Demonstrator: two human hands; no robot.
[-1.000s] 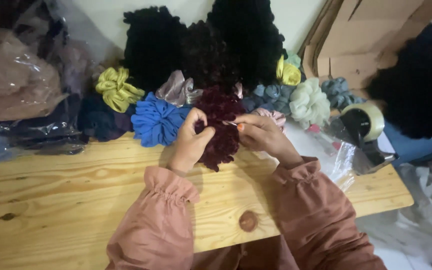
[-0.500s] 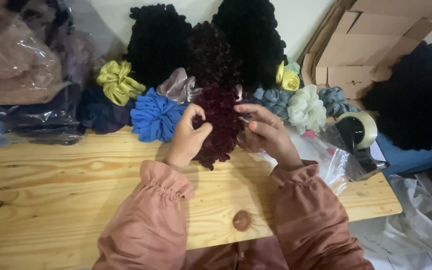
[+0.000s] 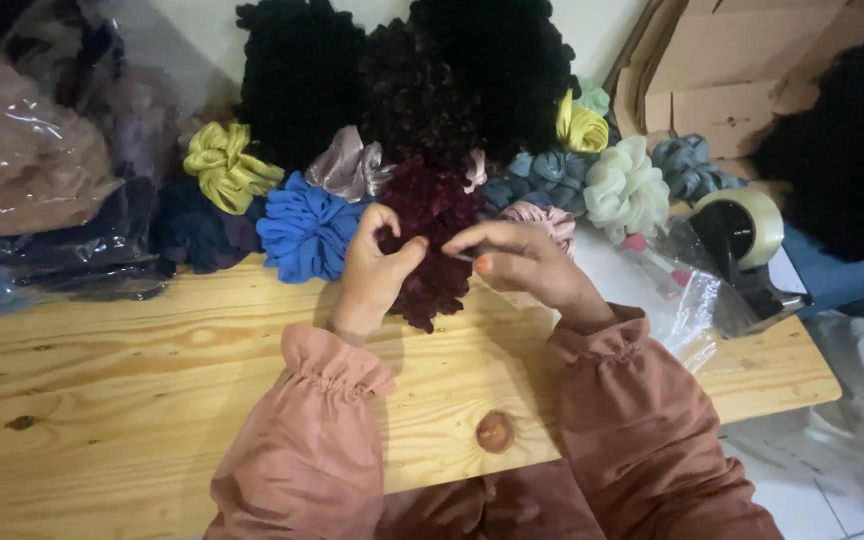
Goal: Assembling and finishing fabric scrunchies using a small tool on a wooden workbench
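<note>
Dark maroon ruffled fabric scrunchie (image 3: 432,245): held between both hands above the pale pine tabletop (image 3: 132,400), its lower ruffles hanging onto the wood. Long axis runs roughly away from the person, upper end toward the piled stock behind, lower end toward the sleeves.

Left hand (image 3: 372,275): fingers curled closed around the scrunchie's left edge, thumb pressed into the fabric. Right hand (image 3: 522,262): fingers pinched together at the scrunchie's right edge, gripping fabric; whether a small tool is held there cannot be determined.

Just left of the left hand lies a bright blue ruffled scrunchie (image 3: 307,232); beyond it an olive-yellow satin scrunchie (image 3: 224,168) and a grey-mauve satin scrunchie (image 3: 347,168). Beyond the right hand sit a pink ribbed scrunchie (image 3: 544,218), a pale mint scrunchie (image 3: 627,190) and a small yellow scrunchie (image 3: 580,128).

Packages: clear plastic bags of dark fabric (image 3: 42,170) stacked far left of the left hand; flat brown cardboard sheets (image 3: 722,75) leaning far beyond the right hand; a black tape dispenser with a cream tape roll (image 3: 747,245) right of the right hand, crumpled clear wrap beside it.
</note>
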